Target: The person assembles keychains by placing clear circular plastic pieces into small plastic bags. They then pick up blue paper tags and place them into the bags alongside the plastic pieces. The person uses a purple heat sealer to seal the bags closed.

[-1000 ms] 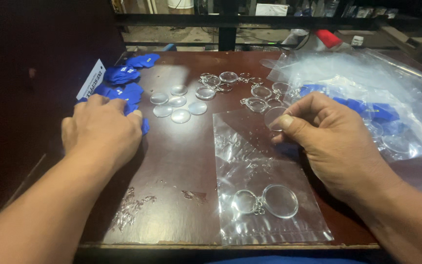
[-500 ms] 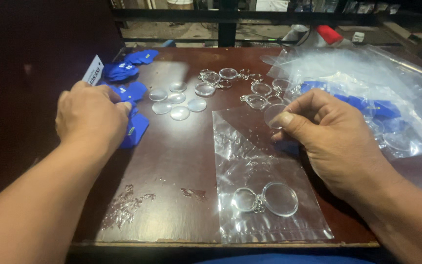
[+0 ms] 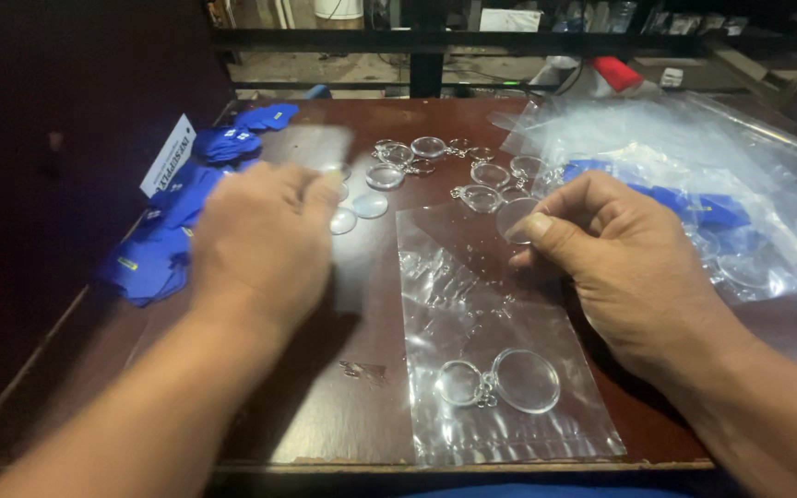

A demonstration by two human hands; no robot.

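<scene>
My right hand [image 3: 629,267] pinches a clear round disc [image 3: 512,219] between thumb and fingers, above the top edge of a flat clear plastic bag [image 3: 472,286]. Inside that bag, near its lower end, lies a clear two-part round keychain shell [image 3: 502,380]. My left hand [image 3: 260,242] is blurred with motion, its fingers curled over a few loose clear discs [image 3: 371,205] at the table's middle. Whether it holds anything is unclear. A pile of blue pieces [image 3: 154,254] lies just left of it.
More clear keychain shells [image 3: 435,148] are scattered at the back of the brown table [image 3: 362,433]. A large crumpled clear bag [image 3: 694,138] with blue pieces fills the right side. A white card [image 3: 166,155] leans at the left edge, beside a dark wall.
My left hand has moved right from the blue pile toward the loose clear discs. My right hand keeps the disc in about the same place.
</scene>
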